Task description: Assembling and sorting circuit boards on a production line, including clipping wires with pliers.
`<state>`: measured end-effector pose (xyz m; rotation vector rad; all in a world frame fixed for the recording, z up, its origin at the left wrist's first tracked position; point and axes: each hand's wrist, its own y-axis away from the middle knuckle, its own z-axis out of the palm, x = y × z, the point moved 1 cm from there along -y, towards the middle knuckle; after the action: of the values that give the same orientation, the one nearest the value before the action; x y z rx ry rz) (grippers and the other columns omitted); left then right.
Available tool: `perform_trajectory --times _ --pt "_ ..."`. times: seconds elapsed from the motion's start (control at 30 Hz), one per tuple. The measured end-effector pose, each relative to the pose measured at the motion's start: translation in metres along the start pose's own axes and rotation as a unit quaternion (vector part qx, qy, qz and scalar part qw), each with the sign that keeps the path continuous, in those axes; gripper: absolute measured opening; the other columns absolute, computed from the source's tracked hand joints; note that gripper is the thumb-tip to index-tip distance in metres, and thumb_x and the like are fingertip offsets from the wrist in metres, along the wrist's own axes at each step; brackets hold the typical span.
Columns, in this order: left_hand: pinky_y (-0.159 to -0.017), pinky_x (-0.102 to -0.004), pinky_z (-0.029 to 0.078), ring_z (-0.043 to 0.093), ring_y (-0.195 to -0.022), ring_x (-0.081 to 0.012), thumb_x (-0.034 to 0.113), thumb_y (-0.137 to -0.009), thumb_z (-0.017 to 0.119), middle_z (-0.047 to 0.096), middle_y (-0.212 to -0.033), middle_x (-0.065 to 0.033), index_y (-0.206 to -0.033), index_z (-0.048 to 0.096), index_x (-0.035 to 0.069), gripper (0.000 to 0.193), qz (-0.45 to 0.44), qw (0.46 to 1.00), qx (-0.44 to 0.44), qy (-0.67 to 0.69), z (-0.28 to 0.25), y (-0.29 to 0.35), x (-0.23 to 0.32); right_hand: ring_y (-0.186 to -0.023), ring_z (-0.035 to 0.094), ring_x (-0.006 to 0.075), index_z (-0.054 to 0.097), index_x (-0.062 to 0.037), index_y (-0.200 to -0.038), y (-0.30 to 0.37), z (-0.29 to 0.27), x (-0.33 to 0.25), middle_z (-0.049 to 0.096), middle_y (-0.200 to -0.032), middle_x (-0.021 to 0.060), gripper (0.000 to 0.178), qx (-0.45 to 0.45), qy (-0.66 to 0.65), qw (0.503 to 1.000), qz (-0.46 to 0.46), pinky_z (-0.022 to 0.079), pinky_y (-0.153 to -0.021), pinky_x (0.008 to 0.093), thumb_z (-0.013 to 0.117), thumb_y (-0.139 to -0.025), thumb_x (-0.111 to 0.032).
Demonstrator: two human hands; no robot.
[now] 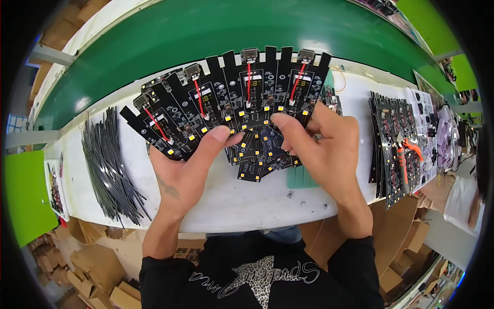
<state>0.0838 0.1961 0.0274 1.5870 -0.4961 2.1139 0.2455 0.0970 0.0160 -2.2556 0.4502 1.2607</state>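
My left hand (188, 167) and my right hand (325, 147) hold a black circuit board panel (253, 117) up above the white table, one at each side. Both thumbs press on its near edge, and the other fingers are mostly hidden beneath. The panel has several joined sections, each with a metal connector at the far end, a red wire and small yellow-white squares. More black circuit boards (250, 170) lie below it, between my hands, partly covered. A teal mat (301, 178) shows beside them, near my right wrist.
A bundle of thin black strips (110, 170) lies on the white table (221, 206) at left. At right, cutters with orange handles (403, 167) rest on stacked circuit boards (383, 139). A green belt (200, 36) runs along the far side. Cardboard boxes (95, 265) stand below at left.
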Motion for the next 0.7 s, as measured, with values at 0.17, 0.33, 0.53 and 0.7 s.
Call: perform_trajectory --times 0.17,0.33,0.53,0.7 --pt "-0.070 -0.0240 0.049 0.063 -0.078 -0.0117 -0.001 -0.082 0.066 0.068 -0.088 -0.0071 -0.096 0.065 -0.004 0.015 0.029 0.993 0.013 -0.118 0.002 0.013 -0.008 -0.034 0.043 0.0119 0.053 -0.0007 -0.062 -0.005 0.004 0.001 0.048 -0.043 0.0047 0.027 0.058 0.068 0.996 -0.025 0.031 -0.036 0.0263 0.070 -0.081 -0.012" --pt "-0.075 -0.0339 0.059 0.064 -0.088 -0.0190 -0.002 -0.087 0.059 0.065 -0.100 -0.0122 -0.107 0.059 -0.008 0.021 -0.077 0.995 -0.038 0.045 -0.003 0.001 -0.002 -0.054 0.050 0.0016 0.064 0.0023 -0.086 -0.006 -0.011 -0.012 0.059 -0.063 -0.0009 0.015 -0.038 -0.233 0.968 0.083 0.038 -0.047 0.0178 0.068 -0.085 -0.012" --pt "-0.074 -0.0318 0.058 0.065 -0.086 -0.0186 0.000 -0.086 0.060 0.066 -0.099 -0.0125 -0.106 0.060 -0.007 0.021 -0.085 0.991 -0.089 0.049 -0.005 0.003 -0.002 -0.068 0.053 0.0021 0.057 -0.0010 -0.087 -0.005 0.001 0.000 0.061 -0.085 0.0007 0.020 -0.111 -0.248 0.961 0.050 0.043 -0.056 0.0176 0.074 -0.078 -0.007" --pt "-0.070 -0.0276 0.055 0.064 -0.077 -0.0135 -0.001 -0.085 0.061 0.067 -0.091 -0.0109 -0.100 0.062 -0.006 0.016 -0.080 0.992 -0.096 0.001 -0.005 0.005 -0.003 -0.063 0.057 0.0040 0.061 0.0016 -0.097 -0.002 -0.005 -0.016 0.066 -0.078 0.0037 0.024 -0.156 -0.266 0.941 0.140 0.042 -0.051 0.0187 0.073 -0.079 -0.008"
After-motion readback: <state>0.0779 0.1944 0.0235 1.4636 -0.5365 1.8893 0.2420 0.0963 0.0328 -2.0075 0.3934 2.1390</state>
